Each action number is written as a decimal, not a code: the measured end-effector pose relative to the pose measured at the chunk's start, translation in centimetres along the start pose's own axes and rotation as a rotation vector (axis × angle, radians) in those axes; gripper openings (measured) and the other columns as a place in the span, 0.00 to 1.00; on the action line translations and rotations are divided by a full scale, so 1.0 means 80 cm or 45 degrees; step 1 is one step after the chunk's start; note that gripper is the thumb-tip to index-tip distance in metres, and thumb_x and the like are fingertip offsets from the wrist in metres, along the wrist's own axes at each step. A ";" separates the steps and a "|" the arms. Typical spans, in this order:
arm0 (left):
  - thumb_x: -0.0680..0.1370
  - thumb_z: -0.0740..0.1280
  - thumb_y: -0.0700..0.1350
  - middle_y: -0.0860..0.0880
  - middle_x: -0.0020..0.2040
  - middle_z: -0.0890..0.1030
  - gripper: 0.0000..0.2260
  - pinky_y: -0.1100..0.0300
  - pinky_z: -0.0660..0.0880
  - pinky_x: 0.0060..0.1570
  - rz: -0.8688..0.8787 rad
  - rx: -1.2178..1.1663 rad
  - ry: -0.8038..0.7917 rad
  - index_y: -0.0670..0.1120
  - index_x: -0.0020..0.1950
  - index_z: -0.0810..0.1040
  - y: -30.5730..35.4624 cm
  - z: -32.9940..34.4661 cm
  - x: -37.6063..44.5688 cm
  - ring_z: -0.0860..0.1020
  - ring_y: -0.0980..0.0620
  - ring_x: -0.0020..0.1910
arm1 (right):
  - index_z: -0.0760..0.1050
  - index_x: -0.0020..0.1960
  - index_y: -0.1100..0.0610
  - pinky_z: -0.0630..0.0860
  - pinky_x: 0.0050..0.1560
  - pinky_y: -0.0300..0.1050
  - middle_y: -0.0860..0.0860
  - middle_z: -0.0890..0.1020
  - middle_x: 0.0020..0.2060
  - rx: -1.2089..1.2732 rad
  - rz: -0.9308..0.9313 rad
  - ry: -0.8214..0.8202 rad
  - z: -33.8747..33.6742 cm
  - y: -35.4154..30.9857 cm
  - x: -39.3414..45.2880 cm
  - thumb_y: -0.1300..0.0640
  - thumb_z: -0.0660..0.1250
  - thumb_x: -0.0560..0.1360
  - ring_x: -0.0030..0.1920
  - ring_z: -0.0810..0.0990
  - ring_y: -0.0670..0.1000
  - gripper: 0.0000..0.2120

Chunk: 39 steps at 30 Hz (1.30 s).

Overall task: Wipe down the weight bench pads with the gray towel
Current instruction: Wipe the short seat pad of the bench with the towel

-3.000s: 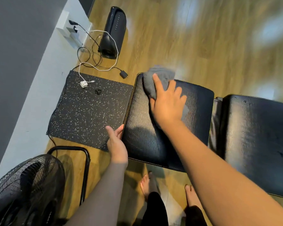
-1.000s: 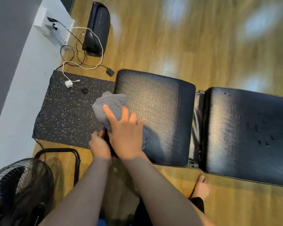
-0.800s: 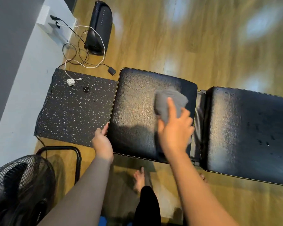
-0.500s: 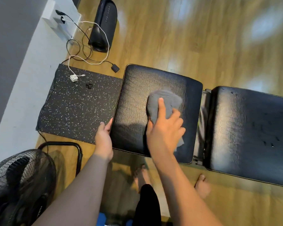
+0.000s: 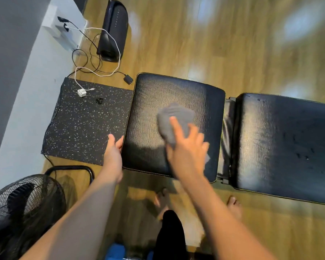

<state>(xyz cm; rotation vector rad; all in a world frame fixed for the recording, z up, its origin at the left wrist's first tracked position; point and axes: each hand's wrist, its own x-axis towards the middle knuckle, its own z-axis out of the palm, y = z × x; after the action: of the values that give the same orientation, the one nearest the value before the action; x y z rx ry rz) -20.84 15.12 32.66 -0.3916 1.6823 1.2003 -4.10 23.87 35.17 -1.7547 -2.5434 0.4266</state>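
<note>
The black seat pad (image 5: 176,91) of the weight bench lies in the middle of the view, with the longer back pad (image 5: 285,139) to its right across a narrow gap. A bunched gray towel (image 5: 169,117) rests on the seat pad's centre. My right hand (image 5: 188,149) presses flat on the towel, fingers stretched out over it; motion blur softens both. My left hand (image 5: 114,152) rests against the seat pad's left edge near the front corner, fingers straight.
A speckled black floor mat (image 5: 83,124) with a white charger lies left of the bench. Cables and a dark upright device (image 5: 113,29) sit behind it by the wall. A black fan (image 5: 21,207) stands at lower left. My bare feet are on the wood floor below the bench.
My right hand and the towel have swept across the seat pad, from its left edge to the right side, then back toward the centre. My left hand has stayed at the left edge.
</note>
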 end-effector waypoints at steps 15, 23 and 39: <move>0.79 0.46 0.70 0.50 0.63 0.81 0.32 0.52 0.72 0.65 0.098 0.147 0.031 0.53 0.67 0.77 0.011 0.021 -0.010 0.79 0.51 0.60 | 0.56 0.77 0.40 0.68 0.54 0.59 0.57 0.70 0.66 -0.078 -0.326 -0.101 0.019 -0.119 0.048 0.44 0.65 0.76 0.57 0.72 0.61 0.33; 0.76 0.42 0.73 0.47 0.62 0.82 0.36 0.47 0.76 0.59 -0.028 0.175 -0.046 0.55 0.70 0.75 0.014 0.014 -0.003 0.80 0.44 0.61 | 0.53 0.78 0.39 0.69 0.54 0.58 0.58 0.69 0.66 -0.107 -0.383 -0.097 -0.007 -0.039 0.084 0.42 0.65 0.76 0.58 0.72 0.62 0.35; 0.79 0.48 0.70 0.46 0.61 0.81 0.33 0.51 0.74 0.63 -0.009 0.144 0.164 0.47 0.59 0.79 0.023 0.021 -0.031 0.78 0.46 0.58 | 0.66 0.73 0.38 0.68 0.44 0.53 0.56 0.76 0.60 -0.043 -0.360 -0.191 0.019 -0.114 -0.009 0.48 0.66 0.76 0.47 0.74 0.58 0.26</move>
<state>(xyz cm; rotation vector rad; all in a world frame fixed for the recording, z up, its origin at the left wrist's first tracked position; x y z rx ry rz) -20.14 16.75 35.70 -0.4120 1.8491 1.0884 -12.44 19.85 35.94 -1.3881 -2.8607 0.5216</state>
